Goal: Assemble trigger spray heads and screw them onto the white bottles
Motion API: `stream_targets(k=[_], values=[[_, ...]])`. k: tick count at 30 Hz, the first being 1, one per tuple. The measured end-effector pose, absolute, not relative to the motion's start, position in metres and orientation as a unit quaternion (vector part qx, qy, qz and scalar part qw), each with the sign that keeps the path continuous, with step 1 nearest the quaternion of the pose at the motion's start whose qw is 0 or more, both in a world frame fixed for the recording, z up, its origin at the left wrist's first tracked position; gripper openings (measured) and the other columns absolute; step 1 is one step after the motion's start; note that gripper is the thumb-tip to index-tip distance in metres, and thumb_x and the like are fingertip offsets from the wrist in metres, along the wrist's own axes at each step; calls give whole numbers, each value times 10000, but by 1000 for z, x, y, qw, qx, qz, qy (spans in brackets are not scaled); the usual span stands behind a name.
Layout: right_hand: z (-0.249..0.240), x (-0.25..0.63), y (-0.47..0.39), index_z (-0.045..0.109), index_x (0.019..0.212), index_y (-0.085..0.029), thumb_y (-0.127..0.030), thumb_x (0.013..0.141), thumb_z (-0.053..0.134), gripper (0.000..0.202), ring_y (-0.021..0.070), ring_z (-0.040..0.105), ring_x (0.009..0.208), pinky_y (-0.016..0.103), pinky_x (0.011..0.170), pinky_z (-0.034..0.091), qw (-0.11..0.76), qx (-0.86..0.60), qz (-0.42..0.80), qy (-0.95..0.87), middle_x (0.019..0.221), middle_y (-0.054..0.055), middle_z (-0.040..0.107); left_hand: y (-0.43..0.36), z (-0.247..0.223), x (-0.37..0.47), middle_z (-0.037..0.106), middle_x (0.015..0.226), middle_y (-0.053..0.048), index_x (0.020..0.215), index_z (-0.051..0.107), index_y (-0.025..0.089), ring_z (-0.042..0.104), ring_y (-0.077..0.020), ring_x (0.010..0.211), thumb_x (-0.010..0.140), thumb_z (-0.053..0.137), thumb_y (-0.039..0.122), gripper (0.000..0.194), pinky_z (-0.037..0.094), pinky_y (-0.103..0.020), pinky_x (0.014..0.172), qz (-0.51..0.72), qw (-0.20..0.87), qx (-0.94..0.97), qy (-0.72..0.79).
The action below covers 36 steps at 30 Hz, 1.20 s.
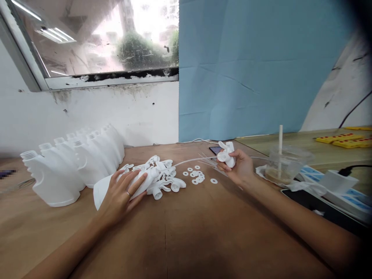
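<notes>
My left hand (124,192) is wrapped over a white bottle (101,190) that lies tilted on its side, its neck pointing right. In my right hand (240,166) is a white spray head (226,154), pinched between thumb and fingers. A thin clear tube (193,159) runs from the spray head to the bottle's neck; whether its end is inside the neck is hard to see. Behind and beside the neck lies a pile of loose spray heads (174,184). White ring washers (199,177) are scattered between my hands, and several thin tubes (209,162) lie behind them.
Upright white bottles (55,182) stand in rows at the left. On the right are a plastic cup with a straw (280,166), a power strip (345,197) with a plug, a black tray-like object (314,205) and yellow pieces (351,142). A phone (215,150) lies near the wall.
</notes>
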State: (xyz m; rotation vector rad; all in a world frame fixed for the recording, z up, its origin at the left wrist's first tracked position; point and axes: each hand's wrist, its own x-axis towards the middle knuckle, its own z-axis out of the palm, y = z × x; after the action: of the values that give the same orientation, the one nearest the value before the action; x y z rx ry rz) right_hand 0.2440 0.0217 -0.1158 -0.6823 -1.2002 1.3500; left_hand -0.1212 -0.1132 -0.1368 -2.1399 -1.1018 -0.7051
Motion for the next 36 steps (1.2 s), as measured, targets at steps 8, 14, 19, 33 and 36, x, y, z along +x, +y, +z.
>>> stream_targets(k=[8, 14, 19, 33, 36], values=[[-125, 223, 5, 525, 787, -202, -262, 690, 540, 114, 91, 342, 388, 270, 443, 259, 526, -263, 634, -501, 557, -30, 502, -116, -139, -116, 557, 1287, -142, 1398, 310, 212, 527, -261, 1173, 880, 600, 211, 593, 332, -488, 1032, -270, 295, -826, -396], [-139, 197, -24, 546, 949, -166, -300, 771, 657, 249, 135, 546, 531, 276, 534, 396, 440, -258, 619, -597, 701, 2, 626, -121, -142, -107, 565, 1280, -168, 1321, 364, 169, 531, -269, 1168, 888, 598, 244, 498, 323, -512, 1023, -262, 275, -845, -375], [-146, 178, -48, 506, 982, -153, -341, 767, 695, 343, 185, 634, 701, 335, 742, 466, 364, -265, 610, -652, 723, 28, 678, -125, -148, -91, 579, 1256, -187, 1259, 399, 135, 552, -266, 1139, 891, 596, 286, 444, 327, -504, 1016, -267, 249, -863, -349], [-166, 163, -63, 414, 1033, -199, -340, 774, 700, 411, 119, 557, 608, 241, 593, 431, 352, -260, 595, -674, 693, -36, 604, -125, -157, -79, 598, 1224, -181, 1184, 488, 100, 571, -268, 1082, 877, 607, 254, 363, 363, -507, 973, -254, 269, -874, -314], [-169, 159, -65, 362, 1001, -204, -465, 857, 578, 369, 128, 549, 476, 244, 481, 413, 341, -252, 619, -661, 607, -45, 591, -126, -155, -76, 609, 1204, -176, 1161, 508, 96, 575, -267, 1072, 876, 608, 255, 341, 362, -499, 973, -256, 269, -873, -316]])
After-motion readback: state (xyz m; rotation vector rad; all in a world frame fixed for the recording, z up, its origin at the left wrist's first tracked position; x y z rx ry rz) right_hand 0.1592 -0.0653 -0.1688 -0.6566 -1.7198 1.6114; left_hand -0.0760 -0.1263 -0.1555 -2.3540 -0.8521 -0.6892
